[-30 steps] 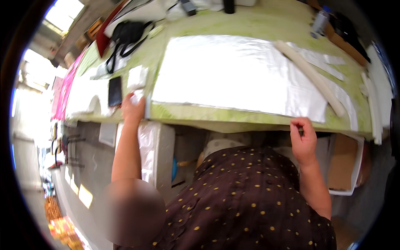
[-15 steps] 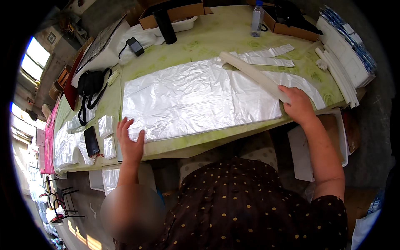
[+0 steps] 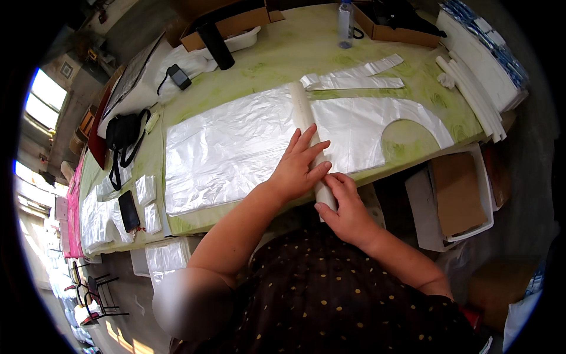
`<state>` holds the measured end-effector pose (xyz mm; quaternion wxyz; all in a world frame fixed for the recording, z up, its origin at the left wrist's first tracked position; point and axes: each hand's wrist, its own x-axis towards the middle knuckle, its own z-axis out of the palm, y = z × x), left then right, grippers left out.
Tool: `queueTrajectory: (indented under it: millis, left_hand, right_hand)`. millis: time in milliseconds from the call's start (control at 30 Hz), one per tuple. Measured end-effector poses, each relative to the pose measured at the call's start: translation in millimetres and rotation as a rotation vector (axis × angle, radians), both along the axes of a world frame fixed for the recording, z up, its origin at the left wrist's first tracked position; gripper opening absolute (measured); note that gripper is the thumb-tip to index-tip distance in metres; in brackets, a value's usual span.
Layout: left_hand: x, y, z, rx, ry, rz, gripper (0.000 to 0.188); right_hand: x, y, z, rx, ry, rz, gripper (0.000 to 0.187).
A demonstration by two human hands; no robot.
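So there's one long off-white tube [image 3: 302, 107] lying across one shiny, whitish plastic sheet [image 3: 227, 150] on the pale green table [image 3: 271, 56], long axis running away from the person, far end leaning left. Left hand [image 3: 299, 166]'s on its middle, fingers spread apart; right hand [image 3: 352, 216]'s at the near end, can't tell if it's clamped. Two whitish plastic strips [image 3: 380, 65] lie just beyond.

Room to pass lies between black cylinder [image 3: 216, 47] and bottle [image 3: 345, 26]; the roll [image 3: 300, 105] bars the sheet [image 3: 230, 144].
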<state>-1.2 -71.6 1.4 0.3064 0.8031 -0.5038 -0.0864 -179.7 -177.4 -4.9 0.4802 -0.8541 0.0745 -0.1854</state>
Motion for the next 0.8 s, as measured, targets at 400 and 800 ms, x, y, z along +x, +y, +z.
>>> queueTrajectory:
  millis: [400,800]
  left_hand:
    - [33,61,-7,-0.054,-0.358,0.289,0.059]
    - [45,101,-18,0.402,-0.284,0.568,0.075]
  right_hand:
    - [-25,-65,-4,0.147,-0.061,-0.239,0.041]
    - [8,-144,-17,-0.509,-0.092,-0.128,0.028]
